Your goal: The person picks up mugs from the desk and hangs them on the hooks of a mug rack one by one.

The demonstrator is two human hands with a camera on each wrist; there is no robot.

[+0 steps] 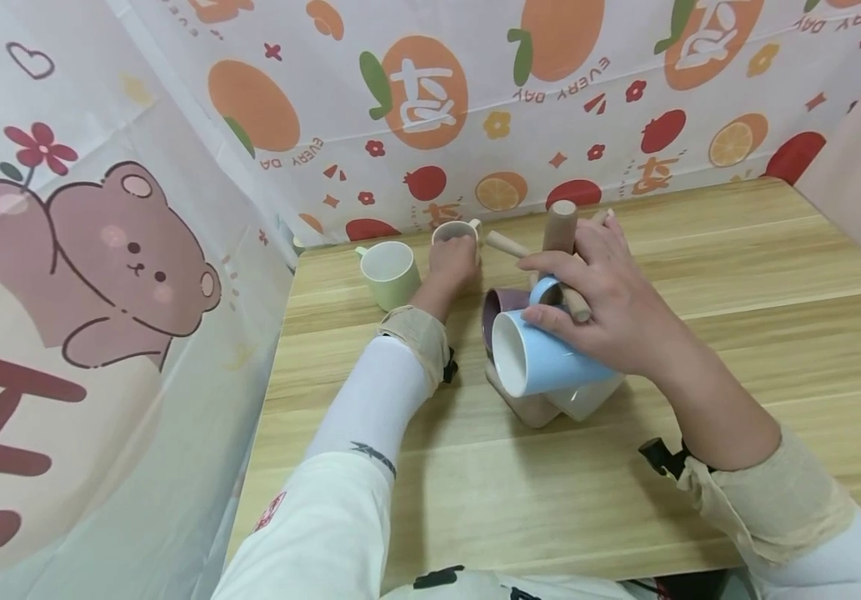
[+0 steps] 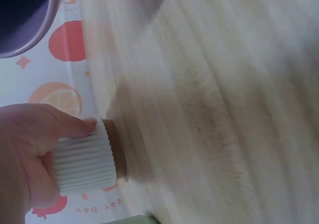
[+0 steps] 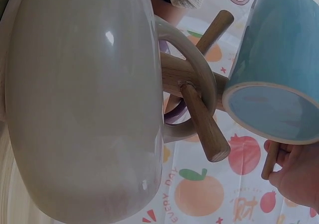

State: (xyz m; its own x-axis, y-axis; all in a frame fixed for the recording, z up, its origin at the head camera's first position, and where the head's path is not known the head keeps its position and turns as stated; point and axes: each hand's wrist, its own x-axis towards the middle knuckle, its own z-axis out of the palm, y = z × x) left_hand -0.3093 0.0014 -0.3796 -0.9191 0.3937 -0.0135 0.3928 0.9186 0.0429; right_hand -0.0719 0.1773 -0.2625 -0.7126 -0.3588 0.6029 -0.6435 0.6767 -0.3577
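Observation:
At the back of the table my left hand grips a small white ribbed mug, thumb along its side in the left wrist view. My right hand holds a light blue mug, tipped on its side, with the thumb near its handle. That handle overlaps a peg of a wooden mug rack, where the right fingers also lie. Below the blue mug is a glossy off-white mug, its handle looped over another peg. A purple mug sits at the rack's left side.
Left of the ribbed mug, a pale green mug stands upright near the table's back left. A fruit-print cloth rises behind the wooden table, and a bear-print cloth hangs along its left side.

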